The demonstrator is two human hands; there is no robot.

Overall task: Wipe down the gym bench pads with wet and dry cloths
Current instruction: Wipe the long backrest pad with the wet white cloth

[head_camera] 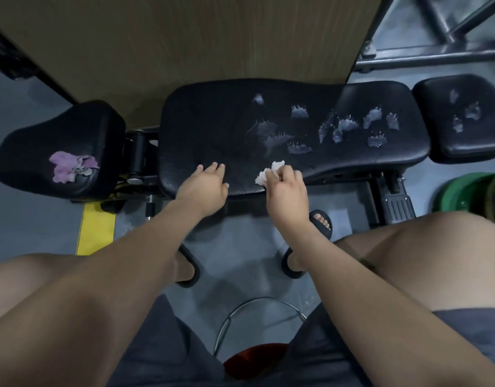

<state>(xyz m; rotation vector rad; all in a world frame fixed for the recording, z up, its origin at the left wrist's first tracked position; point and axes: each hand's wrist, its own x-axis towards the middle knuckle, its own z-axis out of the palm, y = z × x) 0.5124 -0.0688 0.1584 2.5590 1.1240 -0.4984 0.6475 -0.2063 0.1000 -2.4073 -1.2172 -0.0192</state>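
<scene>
While the left hand (pixel 205 181) rests with straight fingers on the glossy black middle pad (pixel 212 121), the right hand (pixel 286 188) pinches a crumpled white cloth (pixel 268 173) in curled fingers at its near edge. Wet blotches (pixel 346 127) speckle its right half. A rumpled purple cloth (pixel 70 166), perhaps microfibre, lies on the left pad (pixel 31 146).
</scene>
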